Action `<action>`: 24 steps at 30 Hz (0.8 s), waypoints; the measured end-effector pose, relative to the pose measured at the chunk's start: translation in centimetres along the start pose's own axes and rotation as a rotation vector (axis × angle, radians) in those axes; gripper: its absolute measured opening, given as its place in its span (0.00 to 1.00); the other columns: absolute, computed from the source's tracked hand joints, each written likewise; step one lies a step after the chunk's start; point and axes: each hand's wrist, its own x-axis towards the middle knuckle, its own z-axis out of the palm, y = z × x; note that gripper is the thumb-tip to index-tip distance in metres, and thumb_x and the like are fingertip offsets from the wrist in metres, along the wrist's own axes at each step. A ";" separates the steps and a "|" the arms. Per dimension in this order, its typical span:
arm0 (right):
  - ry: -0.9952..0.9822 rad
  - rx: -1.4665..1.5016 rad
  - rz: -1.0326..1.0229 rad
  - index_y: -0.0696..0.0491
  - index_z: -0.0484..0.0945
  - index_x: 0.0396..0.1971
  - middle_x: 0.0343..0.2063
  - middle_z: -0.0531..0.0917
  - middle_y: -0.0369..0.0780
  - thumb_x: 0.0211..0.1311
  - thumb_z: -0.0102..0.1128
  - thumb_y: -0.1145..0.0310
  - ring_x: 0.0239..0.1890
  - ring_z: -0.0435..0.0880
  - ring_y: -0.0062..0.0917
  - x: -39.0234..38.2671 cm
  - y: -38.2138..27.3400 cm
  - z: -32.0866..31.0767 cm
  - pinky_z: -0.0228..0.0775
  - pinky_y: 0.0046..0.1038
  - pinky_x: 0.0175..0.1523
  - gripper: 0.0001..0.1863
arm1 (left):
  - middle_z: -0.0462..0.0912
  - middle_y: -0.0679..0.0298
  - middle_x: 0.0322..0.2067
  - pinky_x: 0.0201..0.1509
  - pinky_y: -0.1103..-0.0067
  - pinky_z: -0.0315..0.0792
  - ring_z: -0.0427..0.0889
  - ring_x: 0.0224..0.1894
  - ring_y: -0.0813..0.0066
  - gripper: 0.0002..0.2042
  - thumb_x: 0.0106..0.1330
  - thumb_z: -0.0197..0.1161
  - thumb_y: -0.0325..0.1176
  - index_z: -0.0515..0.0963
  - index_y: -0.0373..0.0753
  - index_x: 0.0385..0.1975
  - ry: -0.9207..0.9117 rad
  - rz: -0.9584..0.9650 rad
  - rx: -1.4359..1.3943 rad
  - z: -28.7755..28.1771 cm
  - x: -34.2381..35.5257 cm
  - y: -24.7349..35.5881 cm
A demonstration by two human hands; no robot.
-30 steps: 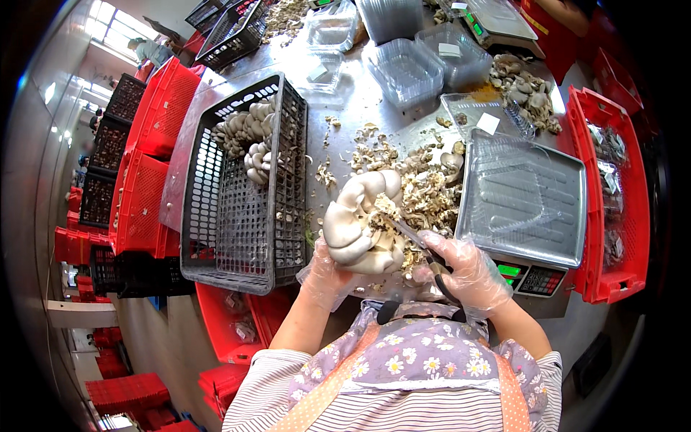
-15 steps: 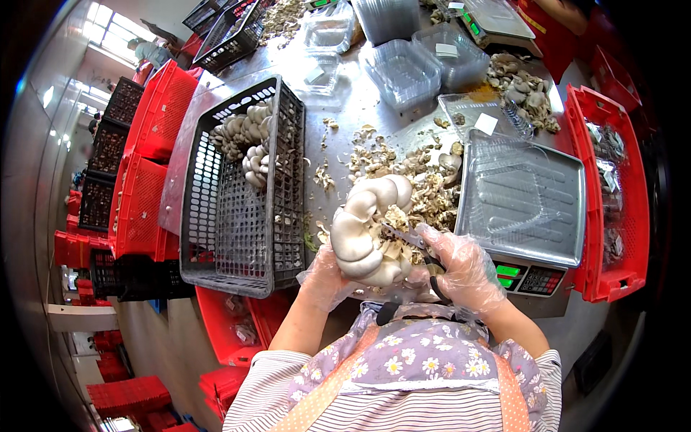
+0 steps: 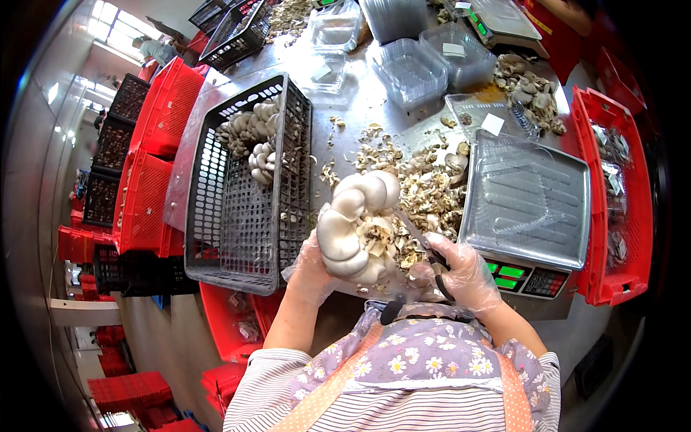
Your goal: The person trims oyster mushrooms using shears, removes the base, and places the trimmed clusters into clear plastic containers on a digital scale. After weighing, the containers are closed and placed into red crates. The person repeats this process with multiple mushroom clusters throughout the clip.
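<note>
A large cluster of pale oyster mushrooms (image 3: 344, 237) rests in my gloved left hand (image 3: 312, 268), whose fingers are wrapped round its left side and underside. The cut stem base faces right. My gloved right hand (image 3: 464, 270) grips scissors (image 3: 430, 250) with black handles. Their metal blades point up and left, beside the stem side of the cluster. Under and beyond them, a heap of mushroom trimmings (image 3: 428, 191) lies on the steel table (image 3: 345, 140). To the left stands a black plastic crate (image 3: 237, 223) with more oyster mushrooms (image 3: 252, 133) at its far end.
At right is a scale (image 3: 529, 205) with a clear plastic tray on it, then a red crate (image 3: 612, 194) of packed goods. Clear plastic boxes (image 3: 410, 72) are stacked at the back. Red crates (image 3: 147, 201) line the left. Another person (image 3: 558, 29) stands at far right.
The mushroom cluster has shifted slightly left and turned, showing more of its cut stem base. The scissor blades have come away from the stems and now show more fully.
</note>
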 end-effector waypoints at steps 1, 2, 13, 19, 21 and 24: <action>0.044 0.045 -0.023 0.49 0.76 0.53 0.31 0.85 0.46 0.52 0.76 0.62 0.31 0.85 0.44 0.2 -0.5 -0.1 0.75 0.41 0.32 0.28 | 0.65 0.64 0.42 0.49 0.77 0.65 0.65 0.44 0.72 0.26 0.45 0.72 0.29 0.68 0.36 0.44 -0.002 0.010 0.002 -0.1 0.2 0.0; 0.087 0.090 -0.047 0.49 0.76 0.53 0.32 0.85 0.47 0.52 0.76 0.61 0.32 0.85 0.45 0.4 -0.8 -0.2 0.75 0.41 0.34 0.28 | 0.65 0.64 0.42 0.49 0.76 0.66 0.66 0.45 0.72 0.26 0.45 0.72 0.29 0.68 0.36 0.44 -0.005 0.021 0.011 -0.1 0.4 0.2; 0.162 -0.317 -0.234 0.53 0.78 0.51 0.23 0.73 0.42 0.50 0.75 0.60 0.27 0.77 0.38 1.2 -0.1 -0.3 0.69 0.39 0.29 0.28 | 0.61 0.64 0.39 0.44 0.75 0.62 0.62 0.40 0.70 0.28 0.39 0.74 0.33 0.65 0.38 0.40 -0.110 0.225 0.179 0.6 3.1 0.4; 0.122 -0.204 -0.204 0.53 0.80 0.48 0.24 0.79 0.43 0.54 0.74 0.59 0.26 0.81 0.39 1.1 -0.2 -0.4 0.71 0.38 0.28 0.23 | 0.61 0.64 0.38 0.44 0.75 0.62 0.62 0.40 0.70 0.28 0.40 0.75 0.32 0.65 0.38 0.40 -0.090 0.232 0.134 0.7 2.9 0.2; -0.019 0.044 -0.088 0.52 0.80 0.48 0.27 0.81 0.45 0.54 0.74 0.58 0.29 0.83 0.41 1.3 -0.7 -0.9 0.72 0.40 0.31 0.24 | 0.61 0.65 0.38 0.44 0.75 0.62 0.62 0.40 0.71 0.28 0.41 0.75 0.32 0.65 0.38 0.40 -0.086 0.257 0.129 1.0 3.2 0.0; -0.190 0.326 0.098 0.52 0.79 0.48 0.29 0.82 0.45 0.52 0.75 0.57 0.32 0.84 0.42 1.6 -1.4 -1.5 0.73 0.40 0.34 0.25 | 0.61 0.65 0.38 0.44 0.75 0.61 0.62 0.40 0.71 0.28 0.42 0.75 0.32 0.65 0.38 0.40 -0.086 0.274 0.118 1.1 3.5 -0.1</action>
